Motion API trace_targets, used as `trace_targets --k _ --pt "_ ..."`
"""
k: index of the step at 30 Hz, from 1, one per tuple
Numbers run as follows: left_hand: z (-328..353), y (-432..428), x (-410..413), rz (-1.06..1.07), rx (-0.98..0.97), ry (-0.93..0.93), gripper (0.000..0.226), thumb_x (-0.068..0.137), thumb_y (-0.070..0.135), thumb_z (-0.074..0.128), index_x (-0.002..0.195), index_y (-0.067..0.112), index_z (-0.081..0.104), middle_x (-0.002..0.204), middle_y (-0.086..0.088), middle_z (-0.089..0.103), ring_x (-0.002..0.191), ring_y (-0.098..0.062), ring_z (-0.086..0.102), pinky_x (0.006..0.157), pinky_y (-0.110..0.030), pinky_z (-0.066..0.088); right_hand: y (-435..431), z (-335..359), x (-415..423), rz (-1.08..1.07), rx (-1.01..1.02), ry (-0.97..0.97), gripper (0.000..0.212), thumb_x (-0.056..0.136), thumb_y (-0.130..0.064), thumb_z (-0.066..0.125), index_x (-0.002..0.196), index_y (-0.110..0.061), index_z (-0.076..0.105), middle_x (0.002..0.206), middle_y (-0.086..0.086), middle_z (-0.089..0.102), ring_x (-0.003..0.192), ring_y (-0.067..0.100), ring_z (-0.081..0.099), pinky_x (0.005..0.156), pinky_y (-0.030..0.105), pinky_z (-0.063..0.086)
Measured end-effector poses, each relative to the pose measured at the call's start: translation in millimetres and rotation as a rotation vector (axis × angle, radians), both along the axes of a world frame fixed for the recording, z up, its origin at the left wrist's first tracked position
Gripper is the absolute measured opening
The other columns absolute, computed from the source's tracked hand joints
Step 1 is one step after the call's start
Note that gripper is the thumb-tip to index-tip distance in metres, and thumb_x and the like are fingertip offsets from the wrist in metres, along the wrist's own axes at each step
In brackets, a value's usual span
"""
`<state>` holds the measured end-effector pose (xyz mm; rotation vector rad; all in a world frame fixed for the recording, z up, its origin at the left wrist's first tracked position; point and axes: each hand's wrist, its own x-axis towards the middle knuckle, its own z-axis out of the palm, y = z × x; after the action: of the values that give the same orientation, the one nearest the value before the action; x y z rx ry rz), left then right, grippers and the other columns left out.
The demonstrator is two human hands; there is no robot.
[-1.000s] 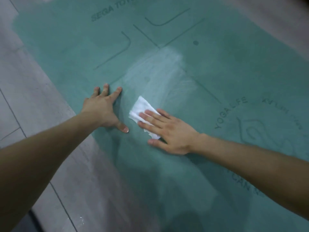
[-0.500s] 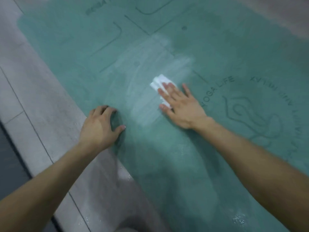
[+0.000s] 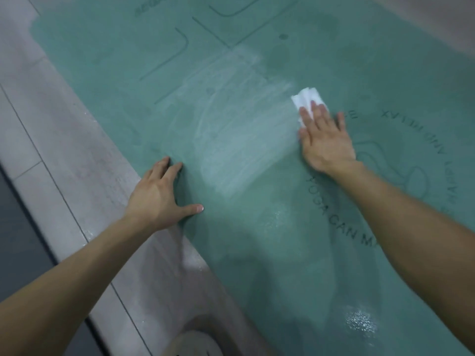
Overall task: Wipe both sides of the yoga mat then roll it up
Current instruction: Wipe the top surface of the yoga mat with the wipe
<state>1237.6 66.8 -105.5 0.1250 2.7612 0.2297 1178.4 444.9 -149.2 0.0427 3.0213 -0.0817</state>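
A teal yoga mat (image 3: 257, 240) lies flat on the floor and fills most of the view, with dark printed lines and a round logo on it. My right hand (image 3: 325, 142) lies flat with straight fingers on a folded white wipe (image 3: 305, 98), pressing it onto the mat near the logo. A pale wet streak runs across the mat to the left of the wipe. My left hand (image 3: 159, 196) rests near the mat's left edge, thumb spread out and fingers bent down onto the mat.
Light grey floor tiles (image 3: 64, 150) run along the mat's left side, with a dark strip (image 3: 15, 240) at the far left. A pale rounded object (image 3: 192, 344) shows at the bottom edge. Bare floor (image 3: 437, 19) lies at the top right.
My right hand has slid the wipe rightwards across the mat, from beside my left hand to the logo, leaving a wider wet streak. My left hand has stayed at the mat's edge with fingers now bent.
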Motion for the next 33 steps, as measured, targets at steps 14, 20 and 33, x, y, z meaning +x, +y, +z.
trace_targets --k 14,20,33 --pt "1.9 -33.3 -12.4 -0.072 0.065 -0.066 0.125 0.063 0.072 0.088 0.164 0.027 0.030 0.173 0.000 0.022 0.156 -0.026 0.026 0.127 -0.040 0.027 -24.5 8.1 -24.1 -0.040 -0.067 -0.042 0.075 0.099 -0.054 0.000 0.169 -0.027 0.005 0.177 0.001 0.000 0.163 0.019 0.000 0.131 0.053 -0.001" --pt "-7.3 -66.8 -44.1 0.111 0.115 0.034 0.075 0.084 0.008 0.062 0.156 0.013 0.045 0.167 -0.012 0.036 0.151 -0.035 0.036 0.127 -0.040 0.028 -197.4 -3.7 67.5 0.736 -0.157 -0.042 0.065 0.109 -0.048 0.020 0.167 -0.020 0.026 0.176 0.004 0.012 0.163 0.021 0.006 0.132 0.048 0.006" --pt "-9.8 -107.3 -91.6 0.122 0.145 0.061 0.073 0.075 0.019 0.043 0.147 0.016 0.057 0.155 -0.010 0.049 0.143 -0.034 0.046 0.123 -0.039 0.035 -231.4 -6.9 8.4 0.843 -0.132 -0.003 0.065 0.110 -0.050 0.021 0.167 -0.020 0.024 0.176 0.005 0.014 0.163 0.022 0.009 0.132 0.043 0.002"
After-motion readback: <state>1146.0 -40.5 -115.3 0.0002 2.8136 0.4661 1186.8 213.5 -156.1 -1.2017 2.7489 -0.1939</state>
